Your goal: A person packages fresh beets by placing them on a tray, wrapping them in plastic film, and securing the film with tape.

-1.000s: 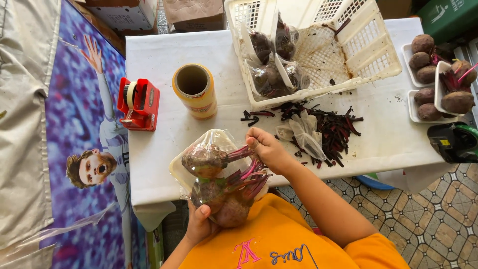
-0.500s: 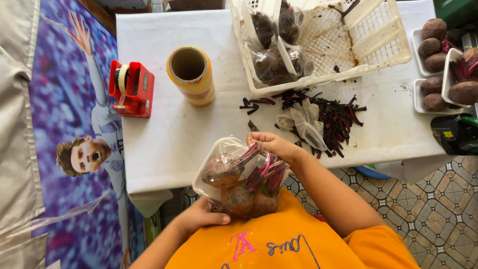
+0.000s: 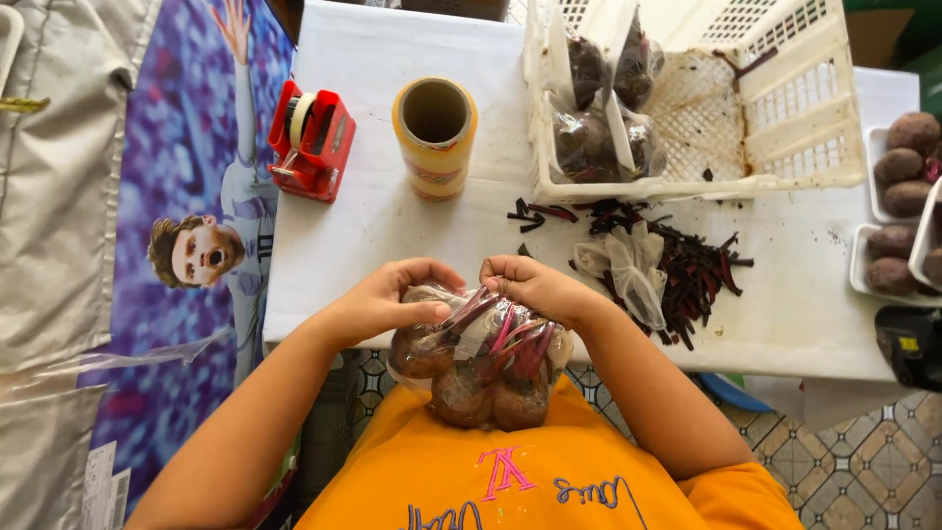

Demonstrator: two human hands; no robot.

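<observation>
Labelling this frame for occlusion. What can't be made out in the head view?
- Tray under the wrapped beets: hidden by film, left hand and right hand.
- Right-side trays of beets: cut by the frame edge.
- Dark device: cut off; kind unclear.
- Bagged beets in the basket: blurred by plastic.

Colours before you, by clock face from your hands:

- Worktop [image 3: 392, 245]: plain white.
- Wrapped beetroot pack [image 3: 476, 358] in your grip: brown-purple roots, magenta and pink stalks, clear glossy film.
- Tape dispenser [image 3: 314, 140], 11 o'clock: bright red, with a pale tape roll.
- Film roll [image 3: 435, 137], 12 o'clock: yellow-orange outside, dull brown core.
- Crate [image 3: 785, 108], 1 o'clock: cream lattice, stained dark red inside.
- Stalk trimmings [image 3: 692, 275], 2 o'clock: dark maroon to near black.
- Loose beetroots [image 3: 903, 162], 3 o'clock: dusty brown, in white trays.
- Your shirt [image 3: 530, 471], 6 o'clock: orange, with pink and blue lettering.
- Banner [image 3: 177, 196], 9 o'clock: mottled purple and blue.
- Floor tiles [image 3: 863, 471], 4 o'clock: beige with dark geometric lines.
</observation>
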